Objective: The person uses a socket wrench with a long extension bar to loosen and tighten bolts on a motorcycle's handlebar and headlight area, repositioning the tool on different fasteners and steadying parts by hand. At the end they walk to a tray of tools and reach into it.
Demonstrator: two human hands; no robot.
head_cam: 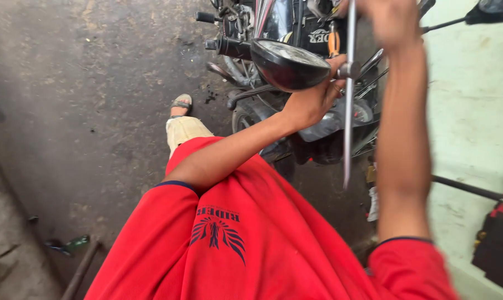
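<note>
Mirror | L hand under | R hand grips T-wrench

I stand in a motorcycle repair workshop. The bare concrete floor under me is dark with oil and grime, a motorcycle is parked close against a pale green wall, and a long steel T-handle wrench hangs over its headlight and handlebar area.

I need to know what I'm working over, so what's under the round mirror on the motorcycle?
Below the round mirror the left hand grips near its stem, over the speedometer dial and front wheel. The mirror's mount is covered by that hand. The right hand holds a long metal tool.
</note>
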